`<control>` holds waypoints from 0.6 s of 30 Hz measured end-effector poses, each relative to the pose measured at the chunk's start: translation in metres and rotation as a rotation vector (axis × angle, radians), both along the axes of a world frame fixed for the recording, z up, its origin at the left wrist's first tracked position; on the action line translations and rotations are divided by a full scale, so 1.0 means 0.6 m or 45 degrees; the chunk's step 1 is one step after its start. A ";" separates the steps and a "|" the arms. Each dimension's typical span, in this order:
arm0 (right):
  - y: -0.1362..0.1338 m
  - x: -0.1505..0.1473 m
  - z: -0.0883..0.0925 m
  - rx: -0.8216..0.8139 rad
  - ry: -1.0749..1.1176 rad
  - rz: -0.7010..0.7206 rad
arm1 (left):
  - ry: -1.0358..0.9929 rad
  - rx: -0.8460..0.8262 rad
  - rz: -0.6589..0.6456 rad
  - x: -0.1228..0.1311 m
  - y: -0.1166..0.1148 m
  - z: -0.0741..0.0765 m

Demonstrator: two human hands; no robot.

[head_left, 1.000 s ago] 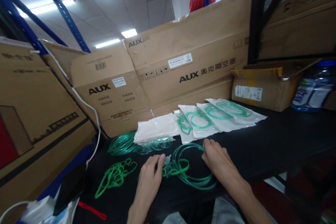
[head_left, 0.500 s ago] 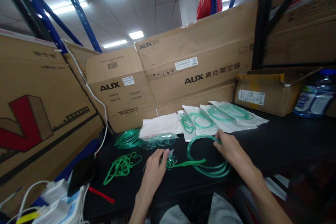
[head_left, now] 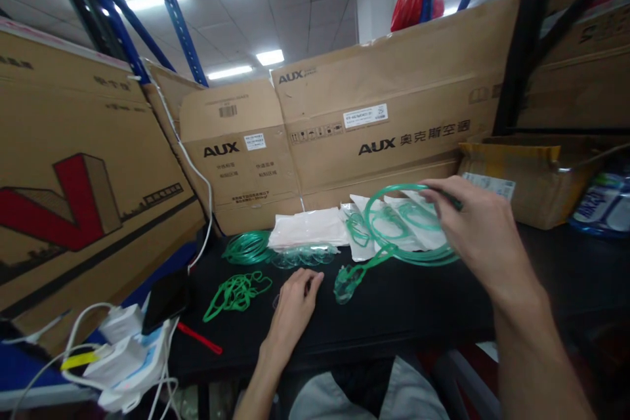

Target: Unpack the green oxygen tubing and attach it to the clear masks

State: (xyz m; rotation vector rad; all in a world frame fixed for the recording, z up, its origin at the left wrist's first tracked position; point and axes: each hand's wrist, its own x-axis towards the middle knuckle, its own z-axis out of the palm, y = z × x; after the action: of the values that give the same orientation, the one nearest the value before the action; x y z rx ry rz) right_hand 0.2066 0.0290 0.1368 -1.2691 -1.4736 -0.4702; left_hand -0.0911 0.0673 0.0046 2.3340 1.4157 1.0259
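Note:
My right hand (head_left: pixel 475 236) is raised above the black table (head_left: pixel 433 302) and grips a coil of green tubing (head_left: pixel 408 252). A green strap runs down from the coil to a clear green mask (head_left: pixel 347 281) that hangs just over the table. My left hand (head_left: pixel 294 305) rests flat on the table, fingers together, over a small clear item I cannot make out. Behind the coil lie several sealed white packets (head_left: pixel 388 230) with green tubing inside.
Loose green straps (head_left: pixel 236 292), another tubing coil (head_left: pixel 246 247), clear masks (head_left: pixel 305 254) and a stack of white bags (head_left: pixel 309 228) lie left of centre. Cardboard boxes (head_left: pixel 374 118) wall the back and left. An open carton (head_left: pixel 522 174), a bottle (head_left: pixel 603 200), a phone (head_left: pixel 165 298) and cables (head_left: pixel 123 361).
My right hand has lifted the tubing coil off the table and moved it up and right, pulling the mask away from my left hand. My left hand stayed on the table.

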 end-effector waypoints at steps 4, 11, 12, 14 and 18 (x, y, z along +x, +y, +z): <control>0.012 -0.020 -0.016 -0.089 -0.007 0.137 | -0.180 0.188 0.022 0.010 -0.016 0.011; 0.015 -0.064 -0.042 -0.159 0.132 0.370 | -0.230 0.002 -0.205 0.069 -0.045 0.024; 0.014 -0.066 -0.042 -0.170 0.163 0.393 | -0.227 -0.023 -0.227 0.075 -0.044 0.026; 0.013 -0.066 -0.042 -0.203 0.233 0.423 | -0.235 -0.057 -0.281 0.081 -0.042 0.028; 0.011 -0.064 -0.048 -0.299 0.491 0.460 | -0.260 -0.089 -0.402 0.080 -0.040 0.031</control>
State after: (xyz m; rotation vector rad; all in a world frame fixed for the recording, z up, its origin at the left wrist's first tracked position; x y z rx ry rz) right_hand 0.1683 0.0357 0.1082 -1.1580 -1.4080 0.1849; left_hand -0.0428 0.0432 0.0232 2.2341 0.9552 1.0651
